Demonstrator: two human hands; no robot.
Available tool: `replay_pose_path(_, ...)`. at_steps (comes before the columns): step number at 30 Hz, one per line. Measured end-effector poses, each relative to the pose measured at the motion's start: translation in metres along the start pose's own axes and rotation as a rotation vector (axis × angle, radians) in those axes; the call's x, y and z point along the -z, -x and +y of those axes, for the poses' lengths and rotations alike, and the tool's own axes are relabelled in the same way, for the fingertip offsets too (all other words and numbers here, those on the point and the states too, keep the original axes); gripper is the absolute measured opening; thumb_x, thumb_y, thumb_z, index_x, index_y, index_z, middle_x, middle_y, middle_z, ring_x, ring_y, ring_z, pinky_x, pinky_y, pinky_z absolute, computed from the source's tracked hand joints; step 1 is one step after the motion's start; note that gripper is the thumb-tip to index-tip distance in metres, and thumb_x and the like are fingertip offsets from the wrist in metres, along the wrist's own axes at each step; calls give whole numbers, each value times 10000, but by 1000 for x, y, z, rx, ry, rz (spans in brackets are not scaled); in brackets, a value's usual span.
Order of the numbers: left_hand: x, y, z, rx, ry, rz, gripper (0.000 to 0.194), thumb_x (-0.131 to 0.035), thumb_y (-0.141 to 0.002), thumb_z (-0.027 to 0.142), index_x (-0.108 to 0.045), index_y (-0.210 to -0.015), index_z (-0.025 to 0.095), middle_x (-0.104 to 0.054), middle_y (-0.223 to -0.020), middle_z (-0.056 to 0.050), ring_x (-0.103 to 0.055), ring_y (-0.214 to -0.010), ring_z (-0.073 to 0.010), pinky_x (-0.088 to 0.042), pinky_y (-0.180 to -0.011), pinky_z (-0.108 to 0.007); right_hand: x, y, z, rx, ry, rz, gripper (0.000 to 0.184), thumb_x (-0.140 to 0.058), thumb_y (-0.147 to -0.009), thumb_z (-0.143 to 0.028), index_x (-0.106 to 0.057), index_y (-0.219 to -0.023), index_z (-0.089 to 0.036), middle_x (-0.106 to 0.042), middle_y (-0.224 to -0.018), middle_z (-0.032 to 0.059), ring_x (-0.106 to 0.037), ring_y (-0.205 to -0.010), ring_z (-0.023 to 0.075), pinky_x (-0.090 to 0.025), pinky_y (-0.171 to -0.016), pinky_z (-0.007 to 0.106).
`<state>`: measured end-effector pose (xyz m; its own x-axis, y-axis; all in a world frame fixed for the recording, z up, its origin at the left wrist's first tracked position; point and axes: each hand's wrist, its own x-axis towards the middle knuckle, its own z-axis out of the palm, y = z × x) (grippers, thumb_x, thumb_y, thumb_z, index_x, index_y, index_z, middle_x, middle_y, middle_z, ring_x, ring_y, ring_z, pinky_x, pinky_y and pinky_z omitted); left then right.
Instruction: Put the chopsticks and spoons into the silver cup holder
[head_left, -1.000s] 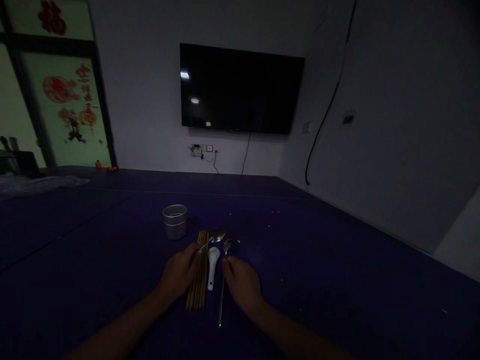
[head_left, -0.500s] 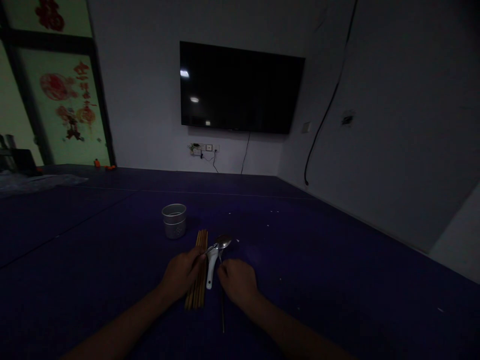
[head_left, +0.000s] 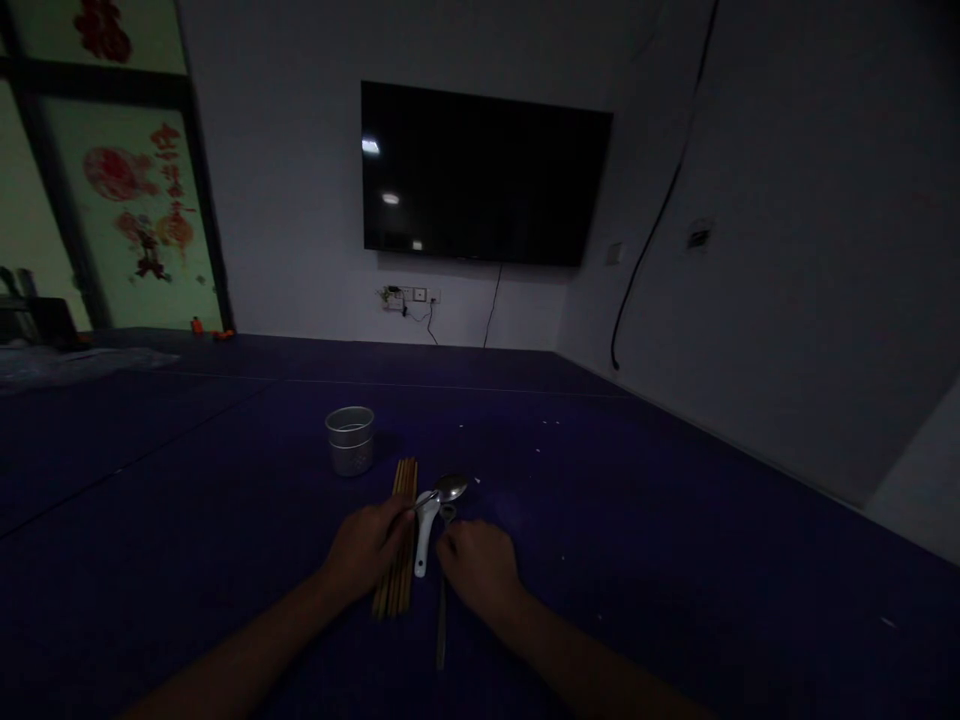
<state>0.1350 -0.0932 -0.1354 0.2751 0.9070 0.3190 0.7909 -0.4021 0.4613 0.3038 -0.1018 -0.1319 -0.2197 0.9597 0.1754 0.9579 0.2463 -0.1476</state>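
My left hand (head_left: 369,545) is closed on the handle end of a metal spoon (head_left: 451,488), whose bowl points right. Under that hand lies a bundle of wooden chopsticks (head_left: 406,480). A white soup spoon (head_left: 421,545) rests between my two hands, its upper end partly behind the metal spoon. My right hand (head_left: 478,562) is closed around a second, slimmer metal spoon (head_left: 441,630). Its small head shows above my fingers and its long handle runs down toward me. A grey metal cup (head_left: 351,445) stands upright beyond my left hand.
Everything lies on a dark blue-purple surface (head_left: 285,430) with a few white specks. Clear plastic sheeting (head_left: 90,365) lies at the far left. Beyond are a wall-mounted television (head_left: 484,175), a hanging black cable (head_left: 649,240) and a door with red decorations (head_left: 127,200).
The spoon in my left hand has shifted slightly right. The one in my right hand has turned, so its head shows apart from the other and its handle end swings slightly left.
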Motion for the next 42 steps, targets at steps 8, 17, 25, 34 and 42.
replay_pose_path(8,1,-1,-1,-20,-14,-8,351,-282,-903,364,-574,-1033,219,-680,-856,-45,-634,-778,-183,-414,-607,-236,0,2,2,48,2,0,318,-374,-866,-269,-673,-789,-194,-706,-810,61,-659,-740,193,-400,-599,252)
replay_pose_path(17,1,-1,0,-39,-16,-18,339,-301,-902,363,-572,-1054,226,-683,-896,-43,-633,-799,-182,-418,-631,-242,1,3,3,52,-10,-16,294,-385,-888,-299,-653,-840,-189,-700,-833,67,-656,-766,196,-385,-598,255)
replay_pose_path(25,2,0,2,-31,-30,-34,326,-302,-902,348,-586,-991,213,-681,-883,-47,-630,-800,-177,-416,-640,-240,4,5,2,52,-20,-14,301,-376,-893,-305,-654,-862,-195,-701,-830,71,-654,-763,193,-383,-599,252)
replay_pose_path(34,5,0,4,-29,-29,-58,313,-315,-900,335,-592,-982,217,-681,-948,-50,-625,-857,-183,-416,-655,-248,1,4,3,69,-45,10,335,-369,-912,-343,-651,-800,-200,-702,-809,47,-655,-752,176,-375,-587,241)
replay_pose_path(42,3,-1,3,-34,-36,-92,310,-328,-893,344,-603,-968,221,-684,-923,-47,-623,-850,-187,-425,-672,-252,-2,4,4,85,-68,31,385,-351,-922,-424,-645,-793,-210,-700,-779,26,-655,-730,168,-351,-560,244)
